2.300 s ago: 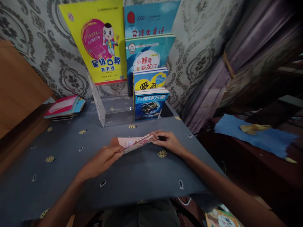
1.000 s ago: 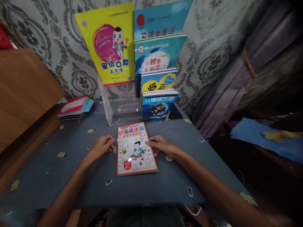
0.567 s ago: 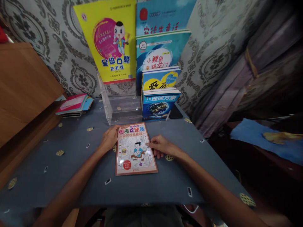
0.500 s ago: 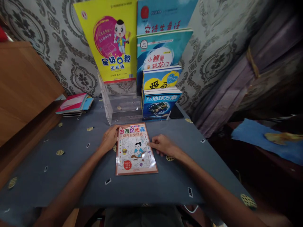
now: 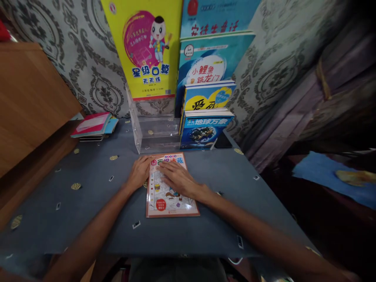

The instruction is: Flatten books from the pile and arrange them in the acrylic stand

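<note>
A picture book (image 5: pixel 172 205) with a brown border and a drawn seated figure lies flat on the table, cover up. Across the upper middle of its cover rests my right hand (image 5: pixel 179 179), fingers stretched out flat and hiding part of the title and drawing. My left hand (image 5: pixel 139 172) lies at the book's upper left edge, its fingers extended and touching that edge. Neither hand has the book lifted off the tabletop.
Behind the book stands a clear acrylic rack (image 5: pixel 158 145) with a yellow workbook (image 5: pixel 147 51) and several blue books (image 5: pixel 205 133). A stack of booklets (image 5: pixel 92 124) lies at the left beside a wooden cabinet (image 5: pixel 29 102). A dark flat object (image 5: pixel 223 141) lies right of the rack.
My right hand has moved left from the book's right edge, opening from a curled pointing shape to lie flat on the cover. My left hand stays at the left edge. The view has shifted slightly.
</note>
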Motion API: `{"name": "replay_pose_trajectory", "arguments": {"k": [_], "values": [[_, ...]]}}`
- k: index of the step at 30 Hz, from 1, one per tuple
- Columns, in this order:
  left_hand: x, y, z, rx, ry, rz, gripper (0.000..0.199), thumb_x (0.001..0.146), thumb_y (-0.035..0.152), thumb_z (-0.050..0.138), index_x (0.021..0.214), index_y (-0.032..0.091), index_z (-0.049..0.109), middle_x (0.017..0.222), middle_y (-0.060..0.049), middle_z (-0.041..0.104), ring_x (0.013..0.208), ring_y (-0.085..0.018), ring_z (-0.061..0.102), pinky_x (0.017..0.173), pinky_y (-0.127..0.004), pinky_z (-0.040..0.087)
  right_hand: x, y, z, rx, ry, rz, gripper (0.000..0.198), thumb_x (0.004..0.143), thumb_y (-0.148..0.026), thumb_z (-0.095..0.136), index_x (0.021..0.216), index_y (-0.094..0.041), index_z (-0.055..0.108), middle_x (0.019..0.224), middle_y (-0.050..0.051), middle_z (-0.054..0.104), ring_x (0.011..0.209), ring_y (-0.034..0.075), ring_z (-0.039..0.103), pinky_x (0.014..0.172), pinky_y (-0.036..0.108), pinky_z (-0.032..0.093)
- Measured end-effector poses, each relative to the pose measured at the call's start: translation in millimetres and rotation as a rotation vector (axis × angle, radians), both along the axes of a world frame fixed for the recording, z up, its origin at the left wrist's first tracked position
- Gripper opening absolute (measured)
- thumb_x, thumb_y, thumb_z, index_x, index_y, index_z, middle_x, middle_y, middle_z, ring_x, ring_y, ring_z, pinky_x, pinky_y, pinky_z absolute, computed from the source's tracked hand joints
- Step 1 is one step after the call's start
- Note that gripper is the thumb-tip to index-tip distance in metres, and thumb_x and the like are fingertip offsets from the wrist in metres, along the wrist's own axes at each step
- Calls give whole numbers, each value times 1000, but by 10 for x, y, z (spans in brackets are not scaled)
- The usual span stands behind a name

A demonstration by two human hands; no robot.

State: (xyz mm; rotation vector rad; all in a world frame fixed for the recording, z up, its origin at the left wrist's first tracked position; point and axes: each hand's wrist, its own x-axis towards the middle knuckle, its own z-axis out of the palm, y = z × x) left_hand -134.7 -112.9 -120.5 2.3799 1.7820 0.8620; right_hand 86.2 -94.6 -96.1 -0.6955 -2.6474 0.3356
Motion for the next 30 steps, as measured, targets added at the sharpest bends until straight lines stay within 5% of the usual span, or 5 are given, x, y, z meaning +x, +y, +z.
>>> {"name": "replay_pose_trajectory", "arguments": {"k": [8,23,30], "values": [[-8,-15,-22,17,76,10,36,98,16,42,125,21,65,123,-11,66,112,-24,60,97,-42,51,-328,-3,-73,-63,-130,-30,60,99,-42,52,148,-9,44,156,20,43,150,29,31,124,55,21],[16,-42,32,-29,87,17,39,96,14,42,127,22,64,129,-11,64,116,-26,58,99,-46,50,128,265,-250,-54,-38,-273,50,101,-40,44,146,-17,50,153,18,48,146,30,39,121,58,24],[9,-33,31,-26,116,16,39,95,12,43,126,20,65,130,-11,64,119,-27,59,100,-46,50,386,539,-350,-309,263,-258,41,99,-36,43,133,-22,62,140,11,63,134,26,54,117,52,36]]}}
